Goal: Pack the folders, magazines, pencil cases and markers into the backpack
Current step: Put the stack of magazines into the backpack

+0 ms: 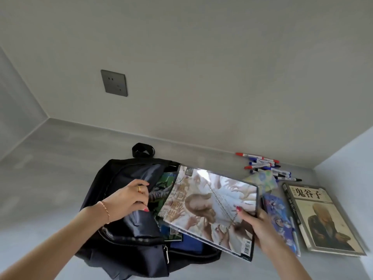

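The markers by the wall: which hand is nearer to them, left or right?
Right. The right hand holds the magazine at its near edge, below the markers. The left hand grips the backpack opening, farther to the left.

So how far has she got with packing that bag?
Partly there. A green-covered magazine already sits inside the backpack, which the left hand holds open. The right hand is sliding in a glossy magazine. Still out: the markers, a blue pencil case and a book.
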